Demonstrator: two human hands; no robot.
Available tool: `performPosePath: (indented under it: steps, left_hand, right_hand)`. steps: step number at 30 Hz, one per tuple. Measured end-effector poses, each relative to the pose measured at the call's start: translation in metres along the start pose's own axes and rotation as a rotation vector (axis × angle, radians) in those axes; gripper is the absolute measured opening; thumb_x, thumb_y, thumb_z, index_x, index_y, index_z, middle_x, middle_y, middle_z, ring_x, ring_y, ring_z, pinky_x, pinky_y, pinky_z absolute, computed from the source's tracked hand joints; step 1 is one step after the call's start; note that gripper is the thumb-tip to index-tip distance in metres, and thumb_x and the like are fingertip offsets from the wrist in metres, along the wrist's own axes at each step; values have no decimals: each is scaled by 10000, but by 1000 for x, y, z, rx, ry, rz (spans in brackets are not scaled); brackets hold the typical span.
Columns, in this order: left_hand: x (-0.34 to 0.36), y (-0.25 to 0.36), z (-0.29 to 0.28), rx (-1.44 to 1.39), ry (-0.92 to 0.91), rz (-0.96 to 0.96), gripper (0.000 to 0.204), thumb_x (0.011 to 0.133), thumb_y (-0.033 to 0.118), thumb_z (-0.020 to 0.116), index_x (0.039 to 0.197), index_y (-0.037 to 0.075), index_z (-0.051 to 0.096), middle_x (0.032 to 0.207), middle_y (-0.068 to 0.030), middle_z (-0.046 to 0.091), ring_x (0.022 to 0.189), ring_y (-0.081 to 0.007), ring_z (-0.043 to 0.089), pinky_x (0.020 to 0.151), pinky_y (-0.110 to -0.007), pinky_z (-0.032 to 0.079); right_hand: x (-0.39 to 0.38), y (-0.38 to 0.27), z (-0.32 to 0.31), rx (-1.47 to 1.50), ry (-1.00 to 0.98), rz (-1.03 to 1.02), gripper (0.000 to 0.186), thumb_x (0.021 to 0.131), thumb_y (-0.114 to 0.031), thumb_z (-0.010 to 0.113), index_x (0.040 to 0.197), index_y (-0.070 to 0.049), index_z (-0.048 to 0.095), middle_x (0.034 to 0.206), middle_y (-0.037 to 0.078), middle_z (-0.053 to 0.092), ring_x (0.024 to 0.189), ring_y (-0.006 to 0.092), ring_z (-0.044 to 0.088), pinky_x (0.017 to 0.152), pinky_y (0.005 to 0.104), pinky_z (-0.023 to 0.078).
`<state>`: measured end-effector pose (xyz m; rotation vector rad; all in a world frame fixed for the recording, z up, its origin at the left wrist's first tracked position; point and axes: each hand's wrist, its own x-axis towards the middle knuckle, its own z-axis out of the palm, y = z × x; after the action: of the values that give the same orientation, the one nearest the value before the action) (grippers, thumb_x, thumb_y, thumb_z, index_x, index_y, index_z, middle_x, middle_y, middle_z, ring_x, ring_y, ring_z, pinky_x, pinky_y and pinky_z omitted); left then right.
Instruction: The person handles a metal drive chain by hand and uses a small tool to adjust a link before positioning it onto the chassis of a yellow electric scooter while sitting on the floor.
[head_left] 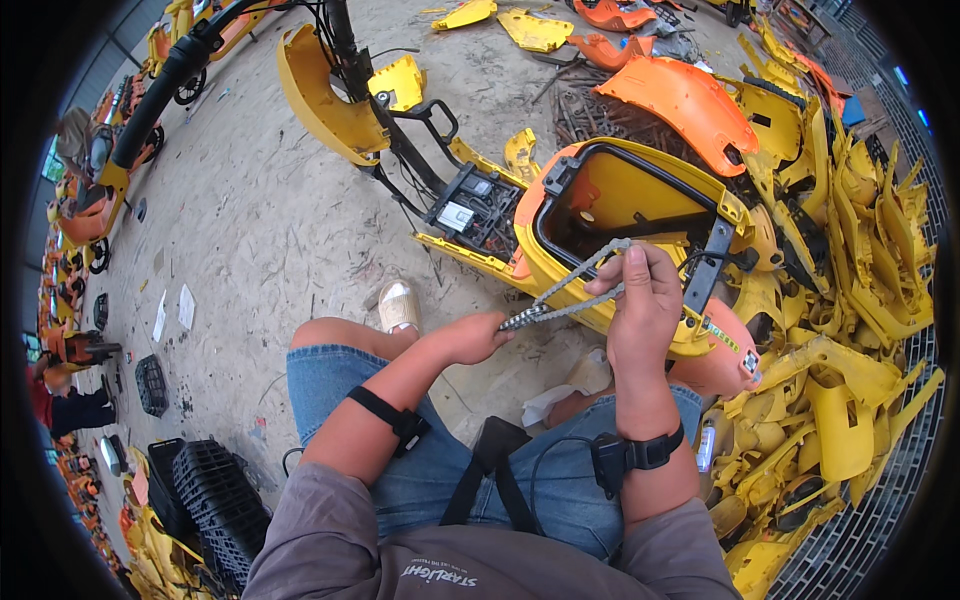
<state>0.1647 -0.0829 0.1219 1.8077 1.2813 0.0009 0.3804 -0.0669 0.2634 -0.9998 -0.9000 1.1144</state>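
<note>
A grey metal chain (pixel 527 317) is stretched between my two hands, folded into a bunch at one end and a loop at the other. My left hand (pixel 474 338) is closed around the bunched end, in front of my knees. Higher and to the right, my right hand (pixel 645 300) pinches the looped end with thumb and fingers. Just beyond the chain stands a partly stripped yellow and orange scooter (pixel 560 285). Its black-rimmed compartment (pixel 625 200) gapes, and my right hand overlaps its near edge. Left of that sits a dark tray of electrical parts (pixel 475 203).
Yellow body panels (pixel 840 420) are heaped at the right, with orange panels (pixel 690 105) further back beside a pile of metal rods (pixel 610 115). Black plastic baskets (pixel 215 510) stand at lower left. Two other people (pixel 75 405) and rows of scooters line the left side.
</note>
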Motion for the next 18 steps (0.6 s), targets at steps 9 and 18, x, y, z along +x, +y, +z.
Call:
performPosePath:
  steps: [9, 18]
  left_hand:
    - [2, 3, -2, 89, -64, -59, 301, 979, 314, 554, 1069, 31, 607, 1001, -231, 669, 974, -428, 630, 844, -505, 490]
    - [-3, 7, -9, 145, -84, -127, 373, 982, 406, 538, 1068, 54, 627, 992, -211, 681, 975, -411, 639, 836, -499, 496]
  right_hand:
    - [0, 2, 0, -8, -28, 26, 187, 1035, -177, 539, 1059, 3, 585, 817, 94, 639, 670, 170, 618, 649, 307, 557]
    - [1, 8, 0, -27, -40, 30, 196, 1039, -176, 537, 1074, 11, 584, 819, 68, 648, 684, 136, 628, 665, 254, 512]
